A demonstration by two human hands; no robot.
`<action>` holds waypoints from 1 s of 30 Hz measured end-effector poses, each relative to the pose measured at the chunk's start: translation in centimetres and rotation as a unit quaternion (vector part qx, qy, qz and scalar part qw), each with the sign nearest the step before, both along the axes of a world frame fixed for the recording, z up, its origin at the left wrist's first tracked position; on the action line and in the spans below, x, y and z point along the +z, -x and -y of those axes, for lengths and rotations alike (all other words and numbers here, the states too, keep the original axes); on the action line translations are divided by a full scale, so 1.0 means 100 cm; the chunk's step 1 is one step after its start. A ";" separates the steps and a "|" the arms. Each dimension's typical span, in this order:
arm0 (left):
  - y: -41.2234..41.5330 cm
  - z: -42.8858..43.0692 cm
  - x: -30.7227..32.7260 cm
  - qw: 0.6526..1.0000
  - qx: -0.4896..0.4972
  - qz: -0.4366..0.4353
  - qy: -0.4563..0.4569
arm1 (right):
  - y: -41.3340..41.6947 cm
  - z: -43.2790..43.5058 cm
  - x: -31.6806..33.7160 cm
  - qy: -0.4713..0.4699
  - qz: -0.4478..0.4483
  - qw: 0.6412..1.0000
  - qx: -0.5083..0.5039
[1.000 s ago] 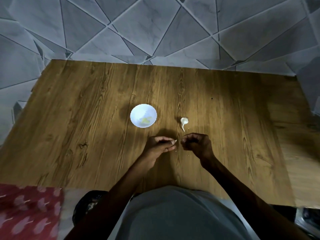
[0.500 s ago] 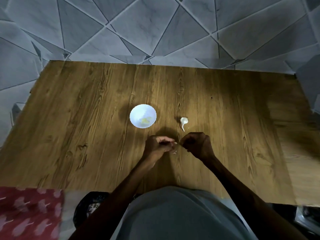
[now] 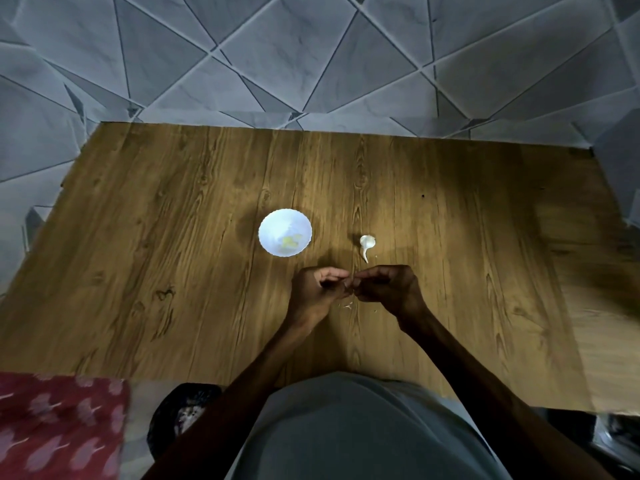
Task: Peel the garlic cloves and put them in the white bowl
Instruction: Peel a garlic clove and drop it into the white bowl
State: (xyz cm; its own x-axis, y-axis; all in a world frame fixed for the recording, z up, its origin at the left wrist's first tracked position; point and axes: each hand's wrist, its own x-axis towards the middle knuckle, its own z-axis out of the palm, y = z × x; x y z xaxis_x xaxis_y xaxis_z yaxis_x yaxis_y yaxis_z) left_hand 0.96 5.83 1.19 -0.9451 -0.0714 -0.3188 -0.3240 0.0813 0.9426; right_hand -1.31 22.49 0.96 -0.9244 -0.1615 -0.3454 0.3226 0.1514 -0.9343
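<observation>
Our fingers (image 3: 334,273) are curled in tight on both sides, the tips of the left hand (image 3: 317,294) and the right hand (image 3: 389,289) meeting in a narrow pinch over a small piece that is too shaded and hidden for us to make out. Both hands sit low over the tabletop (image 3: 173,244), a brown board with long wood grain and dark knots. Just below the fingertips we see a few pale, papery flakes (image 3: 348,305) lying on the wood. Just beyond the right hand lies the garlic (image 3: 367,241), a white rounded lump with a thin curved stem pointing toward us. To its left, near but apart, stands the white bowl (image 3: 273,221), round with a scalloped rim, and in its bottom we see some yellowish bits (image 3: 290,241). Beyond the board we see grey marbled tiles (image 3: 311,64) cut into triangles. At the near left corner lies a red cloth (image 3: 52,427) with a pink leaf pattern.
</observation>
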 end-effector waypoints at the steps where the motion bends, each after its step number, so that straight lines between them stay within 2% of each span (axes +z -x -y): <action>1: -0.001 0.000 0.000 1.000 -0.006 -0.008 0.015 | 0.000 0.000 0.000 0.002 0.001 1.000 -0.001; 6: -0.002 0.000 0.002 0.998 -0.023 -0.022 0.045 | -0.001 -0.001 -0.002 0.015 0.004 1.000 -0.005; 12: -0.004 -0.002 0.005 1.000 -0.002 0.000 0.016 | -0.005 -0.002 0.000 0.044 0.016 0.999 -0.022; 19: 0.000 -0.004 0.007 1.000 -0.001 0.026 -0.015 | -0.008 0.005 0.002 -0.013 -0.050 0.997 -0.061; 23: 0.003 0.000 0.011 0.998 -0.036 0.031 -0.032 | -0.007 -0.002 0.006 -0.015 -0.069 0.997 -0.038; 27: 0.008 0.007 0.013 0.992 -0.086 0.056 -0.080 | -0.003 -0.007 0.005 -0.058 -0.088 0.994 -0.004; 30: 0.011 0.007 0.011 0.994 -0.100 0.037 -0.012 | -0.001 -0.007 0.006 -0.104 -0.120 0.987 0.024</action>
